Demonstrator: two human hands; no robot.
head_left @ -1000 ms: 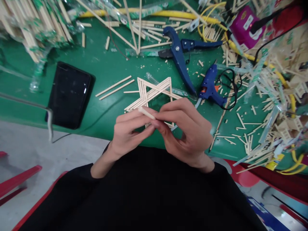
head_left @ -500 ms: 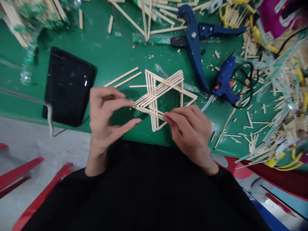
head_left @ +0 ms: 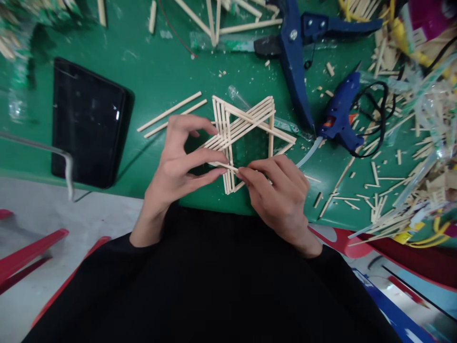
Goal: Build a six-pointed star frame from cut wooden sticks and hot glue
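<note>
A six-pointed star of thin wooden sticks (head_left: pixel 250 125) lies on the green table (head_left: pixel 171 57) in front of me. My left hand (head_left: pixel 191 159) is over the star's left point, thumb and index finger pinched on a wooden stick (head_left: pixel 231 167) along its lower left side. The fingertips of my right hand (head_left: pixel 276 188) pinch the same stick near its right end. My left hand's other fingers reach above the star's left point and partly hide it. Two loose sticks (head_left: pixel 167 112) lie just beyond my left hand.
A blue hot glue gun (head_left: pixel 342 114) with a glue stick in its rear lies right of the star. Behind it rests a blue pipe cutter (head_left: pixel 294 62). A black tablet-like device (head_left: pixel 87 124) is at left. Stick offcuts (head_left: pixel 378 205) and plastic wrap cover the right side.
My left hand has moved right from the star's left tip and closed its thumb and index finger on the stick. My right hand stays near the same spot. The view has shifted slightly.
</note>
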